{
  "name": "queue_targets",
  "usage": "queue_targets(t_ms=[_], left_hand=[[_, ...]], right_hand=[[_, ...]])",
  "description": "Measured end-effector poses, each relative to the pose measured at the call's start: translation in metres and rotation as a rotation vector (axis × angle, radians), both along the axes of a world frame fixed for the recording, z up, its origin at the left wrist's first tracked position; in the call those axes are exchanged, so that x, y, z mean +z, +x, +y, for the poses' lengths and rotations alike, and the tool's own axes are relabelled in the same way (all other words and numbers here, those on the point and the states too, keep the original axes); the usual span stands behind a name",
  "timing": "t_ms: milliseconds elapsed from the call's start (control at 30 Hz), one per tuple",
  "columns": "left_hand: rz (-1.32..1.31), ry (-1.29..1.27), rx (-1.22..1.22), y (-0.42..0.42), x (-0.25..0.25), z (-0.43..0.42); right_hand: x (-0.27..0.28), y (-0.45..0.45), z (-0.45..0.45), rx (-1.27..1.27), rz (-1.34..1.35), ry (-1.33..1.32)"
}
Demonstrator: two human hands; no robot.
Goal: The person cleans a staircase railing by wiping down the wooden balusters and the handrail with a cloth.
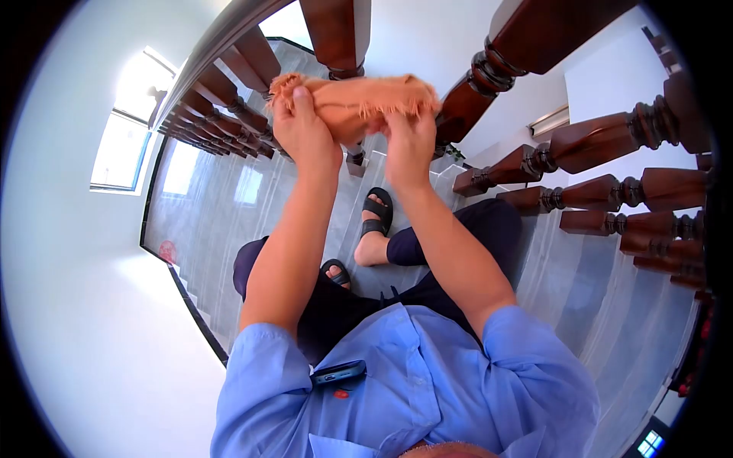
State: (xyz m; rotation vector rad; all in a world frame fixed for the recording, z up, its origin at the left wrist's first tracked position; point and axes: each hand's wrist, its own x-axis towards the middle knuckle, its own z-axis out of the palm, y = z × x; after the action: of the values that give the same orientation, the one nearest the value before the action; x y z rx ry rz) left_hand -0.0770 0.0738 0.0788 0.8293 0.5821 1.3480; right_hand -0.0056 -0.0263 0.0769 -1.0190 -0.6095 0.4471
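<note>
An orange cloth [343, 95] with frayed edges is stretched sideways between my two hands, folded into a thick strip. My left hand [304, 133] grips its left end, thumb on top. Towards its right end, my right hand [408, 141] holds the lower edge, with some fingertips hidden under the fabric. Just behind the cloth stands a dark brown wooden baluster [336, 34]; whether the cloth touches it I cannot tell.
Turned wooden balusters [584, 145] line the stairs on the right. More balusters run off to the left under a handrail [217, 38]. Grey stone steps [573, 282] descend at right. My sandalled foot [376, 214] rests on the grey floor. A window [130, 122] is at left.
</note>
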Motion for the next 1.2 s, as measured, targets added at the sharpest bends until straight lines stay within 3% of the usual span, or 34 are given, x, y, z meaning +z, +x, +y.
queue_targets(t_ms=[33, 200, 233, 300, 367, 400, 433, 500, 533, 567, 633, 667, 767, 833, 900, 933, 1000, 1033, 1100, 1133, 1167, 1200], left_hand=[[-0.091, 0.034, 0.017, 0.007, 0.001, 0.009], [-0.158, 0.033, -0.084, 0.029, 0.024, 0.000], [-0.146, 0.128, -0.109, 0.037, 0.017, -0.009], [0.002, 0.280, 0.062, 0.047, 0.005, -0.014], [0.050, 0.332, 0.009, 0.041, -0.004, 0.006], [0.075, 0.372, -0.035, 0.041, -0.014, 0.017], [0.082, 0.371, -0.037, 0.037, -0.016, 0.030], [0.102, 0.407, -0.125, 0.037, -0.025, 0.044], [0.125, 0.441, -0.081, 0.035, -0.019, 0.042], [0.127, 0.437, -0.075, 0.032, -0.017, 0.043], [0.272, 0.358, -0.259, 0.020, -0.022, 0.052], [0.311, 0.373, -0.277, 0.016, -0.029, 0.055], [0.397, 0.467, -0.191, 0.010, -0.072, 0.047], [0.414, 0.385, -0.191, 0.004, -0.113, 0.026], [0.609, 0.303, -0.180, 0.002, -0.136, 0.022], [0.618, 0.300, -0.183, -0.003, -0.155, 0.019], [0.455, 0.200, -0.281, 0.001, -0.193, 0.024], [0.463, 0.195, -0.284, -0.003, -0.180, 0.019], [0.356, -0.123, -0.381, -0.001, -0.162, 0.011], [0.353, -0.010, -0.382, 0.005, -0.176, 0.017], [0.343, -0.021, -0.386, 0.009, -0.191, 0.016], [0.291, -0.098, -0.386, 0.015, -0.189, 0.015]], right_hand=[[0.007, 0.007, 0.013, 0.029, 0.178, 0.120], [0.007, 0.049, 0.086, 0.027, 0.118, 0.209], [0.007, 0.060, 0.102, 0.117, 0.183, 0.200], [0.001, 0.060, 0.108, 0.204, 0.268, 0.167], [0.020, 0.052, 0.101, 0.570, 0.186, 0.236], [0.010, 0.048, 0.100, 0.327, 0.317, 0.195], [0.008, 0.043, 0.099, 0.326, 0.324, 0.196], [0.002, 0.039, 0.093, 0.331, 0.036, 0.244], [0.010, 0.025, 0.087, 0.297, 0.285, 0.256], [0.006, 0.020, 0.082, 0.302, 0.288, 0.252], [-0.012, 0.012, 0.071, 0.030, -0.167, 0.206], [-0.021, 0.008, 0.065, 0.032, -0.167, 0.208], [-0.057, -0.004, 0.045, -0.180, -0.400, -0.414], [-0.093, -0.014, 0.042, -0.220, -0.394, -0.410], [-0.127, -0.018, 0.047, -0.245, -0.407, -0.385], [-0.141, -0.024, 0.043, -0.224, -0.263, -0.402], [-0.163, -0.014, 0.042, -0.073, -0.121, -0.485], [-0.152, -0.017, 0.044, -0.071, -0.113, -0.490], [-0.135, -0.005, 0.057, -0.101, -0.254, -0.321], [-0.144, 0.012, 0.059, 0.050, -0.063, -0.314], [-0.151, 0.030, 0.061, 0.048, -0.070, -0.327], [-0.156, 0.048, 0.064, 0.219, 0.065, -0.408]])
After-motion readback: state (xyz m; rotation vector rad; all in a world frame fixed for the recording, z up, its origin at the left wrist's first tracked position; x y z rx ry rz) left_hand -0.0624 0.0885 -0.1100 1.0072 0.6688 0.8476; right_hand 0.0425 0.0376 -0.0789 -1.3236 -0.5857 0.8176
